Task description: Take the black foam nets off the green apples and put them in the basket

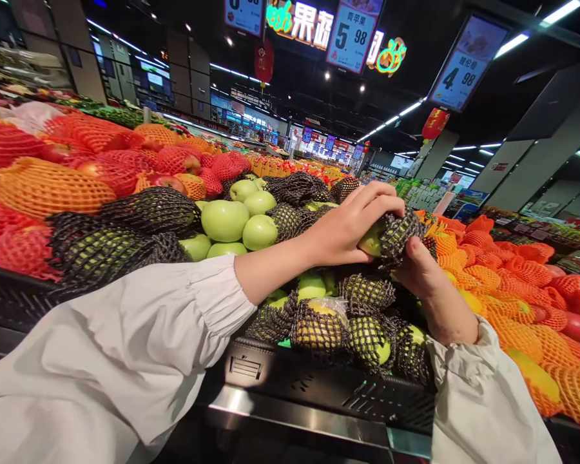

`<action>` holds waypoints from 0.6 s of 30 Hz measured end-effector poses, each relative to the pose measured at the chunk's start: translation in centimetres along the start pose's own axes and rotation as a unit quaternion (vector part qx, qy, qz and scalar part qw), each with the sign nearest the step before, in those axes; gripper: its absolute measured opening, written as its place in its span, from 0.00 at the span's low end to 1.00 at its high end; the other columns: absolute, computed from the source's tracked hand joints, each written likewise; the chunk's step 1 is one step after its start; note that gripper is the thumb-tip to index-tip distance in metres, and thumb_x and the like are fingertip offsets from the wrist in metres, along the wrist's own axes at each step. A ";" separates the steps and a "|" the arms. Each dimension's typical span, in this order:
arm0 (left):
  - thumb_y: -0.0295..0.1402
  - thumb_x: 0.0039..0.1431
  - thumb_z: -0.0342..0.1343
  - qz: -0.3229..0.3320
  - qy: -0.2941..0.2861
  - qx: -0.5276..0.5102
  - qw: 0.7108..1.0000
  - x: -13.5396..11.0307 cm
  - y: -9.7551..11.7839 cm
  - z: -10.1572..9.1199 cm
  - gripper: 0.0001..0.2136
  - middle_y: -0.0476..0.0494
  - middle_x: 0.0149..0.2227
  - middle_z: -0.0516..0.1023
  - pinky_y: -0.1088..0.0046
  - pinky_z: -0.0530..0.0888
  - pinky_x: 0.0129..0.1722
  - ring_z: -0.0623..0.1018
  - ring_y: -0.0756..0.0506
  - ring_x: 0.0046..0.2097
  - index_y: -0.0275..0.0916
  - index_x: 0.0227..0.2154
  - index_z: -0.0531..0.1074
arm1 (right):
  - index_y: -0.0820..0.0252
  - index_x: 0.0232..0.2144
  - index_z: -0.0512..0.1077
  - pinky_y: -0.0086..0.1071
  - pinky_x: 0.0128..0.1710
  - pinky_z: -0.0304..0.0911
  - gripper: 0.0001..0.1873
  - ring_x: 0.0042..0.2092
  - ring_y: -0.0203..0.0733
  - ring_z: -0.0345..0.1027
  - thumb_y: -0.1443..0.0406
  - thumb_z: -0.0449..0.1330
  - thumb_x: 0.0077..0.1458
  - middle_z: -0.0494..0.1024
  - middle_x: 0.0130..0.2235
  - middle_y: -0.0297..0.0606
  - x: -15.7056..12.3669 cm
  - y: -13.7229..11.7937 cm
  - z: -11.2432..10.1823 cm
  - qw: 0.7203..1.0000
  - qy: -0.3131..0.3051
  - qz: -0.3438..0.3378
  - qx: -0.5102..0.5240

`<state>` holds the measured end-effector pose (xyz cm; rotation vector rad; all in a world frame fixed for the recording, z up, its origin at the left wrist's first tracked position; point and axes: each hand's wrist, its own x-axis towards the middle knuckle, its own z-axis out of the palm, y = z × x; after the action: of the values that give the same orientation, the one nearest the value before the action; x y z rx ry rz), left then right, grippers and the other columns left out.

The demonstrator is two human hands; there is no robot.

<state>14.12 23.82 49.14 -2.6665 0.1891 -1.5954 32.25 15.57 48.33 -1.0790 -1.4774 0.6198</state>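
Between both hands is a green apple (399, 237) partly covered by a black foam net, held above the fruit display. My left hand (355, 222) wraps over its left side, fingers closed around it. From the right, my right hand (418, 270) grips the net side, with the thumb showing and the other fingers mostly hidden. Below them lie several netted green apples (367, 339), one wrapped fruit (319, 327) looking yellower under clear film. Bare green apples (225, 221) are piled left of my forearm.
A black crate (314, 377) holds the apples, with a metal rail (251, 406) along its front. Red and orange netted fruit (120, 154) is heaped at left. Orange-netted fruit (493, 277) lies at right. Price signs (352, 35) hang overhead.
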 end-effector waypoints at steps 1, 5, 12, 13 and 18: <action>0.30 0.56 0.60 0.014 -0.013 -0.009 1.000 0.0 0.0 0.1 0.23 0.34 0.58 0.67 0.50 0.68 0.62 0.68 0.35 0.63 0.43 0.53 0.62 | 0.48 0.48 0.72 0.50 0.46 0.75 0.41 0.49 0.57 0.76 0.37 0.69 0.35 0.81 0.45 0.40 -0.2 -0.1 0.2 1.000 -0.010 0.018 0.005; 0.34 0.57 0.59 0.038 -0.033 -0.068 0.996 0.1 0.0 0.0 0.20 0.33 0.55 0.71 0.52 0.69 0.61 0.70 0.36 0.60 0.41 0.51 0.65 | 0.49 0.50 0.73 0.52 0.51 0.74 0.35 0.49 0.56 0.76 0.48 0.71 0.38 0.82 0.43 0.36 -0.2 -0.3 0.2 1.000 -0.001 0.026 -0.010; 0.28 0.67 0.46 -0.012 0.056 -0.057 0.997 0.1 -0.2 -0.3 0.09 0.38 0.48 0.78 0.60 0.73 0.55 0.77 0.43 0.53 0.40 0.43 0.71 | 0.49 0.48 0.75 0.50 0.47 0.76 0.28 0.42 0.52 0.77 0.51 0.67 0.43 0.83 0.40 0.34 0.5 0.4 -0.4 1.000 0.022 0.012 -0.008; 0.29 0.69 0.45 -0.020 0.072 -0.046 0.996 0.0 -0.1 -0.2 0.10 0.39 0.47 0.79 0.62 0.73 0.54 0.77 0.44 0.52 0.40 0.43 0.71 | 0.50 0.48 0.75 0.50 0.46 0.76 0.27 0.42 0.53 0.77 0.51 0.66 0.44 0.83 0.40 0.35 0.6 0.4 -0.5 0.999 0.028 0.019 0.004; 0.32 0.71 0.47 -0.018 0.069 -0.030 0.997 0.0 0.0 0.2 0.09 0.39 0.46 0.80 0.65 0.73 0.51 0.78 0.45 0.49 0.38 0.43 0.72 | 0.49 0.44 0.75 0.54 0.49 0.75 0.23 0.48 0.55 0.77 0.48 0.63 0.48 0.82 0.45 0.36 1.0 0.1 -1.8 0.995 0.093 -0.004 0.040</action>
<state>14.32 23.82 49.08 -2.6177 0.1952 -1.8152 34.05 16.16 49.09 -1.0382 -1.2845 0.5521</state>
